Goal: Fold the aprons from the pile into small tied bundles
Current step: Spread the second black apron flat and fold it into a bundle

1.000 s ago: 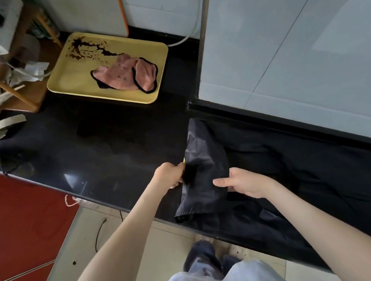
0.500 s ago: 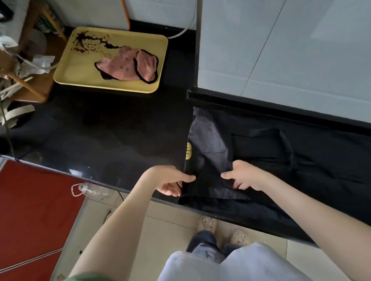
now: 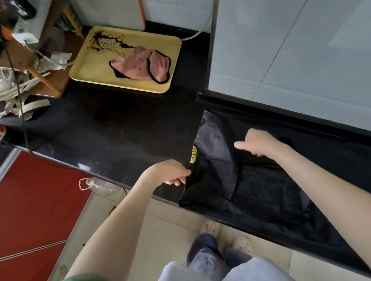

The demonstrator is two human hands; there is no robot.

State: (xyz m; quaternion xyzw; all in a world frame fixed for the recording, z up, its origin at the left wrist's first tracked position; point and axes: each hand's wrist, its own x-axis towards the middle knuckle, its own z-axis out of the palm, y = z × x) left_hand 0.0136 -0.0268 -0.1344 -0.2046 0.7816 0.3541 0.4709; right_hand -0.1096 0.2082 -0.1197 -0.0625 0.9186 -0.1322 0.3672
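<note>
The dark apron (image 3: 215, 171) lies partly folded at the near edge of the black surface (image 3: 122, 135), its right part lost against the dark top. The left hand (image 3: 171, 171) pinches its left edge beside a half-hidden yellow print (image 3: 193, 154); the right hand (image 3: 258, 143) is over the cloth, blurred, thumb out, fingers hidden, so whether it grips anything cannot be told.

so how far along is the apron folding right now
Early. Done: one side of the black apron looks folded over on the counter. In hand: the left hand pinches its edge; the right hand is above it, blurred. Left: further folds and the tying; no tied bundle shows.
</note>
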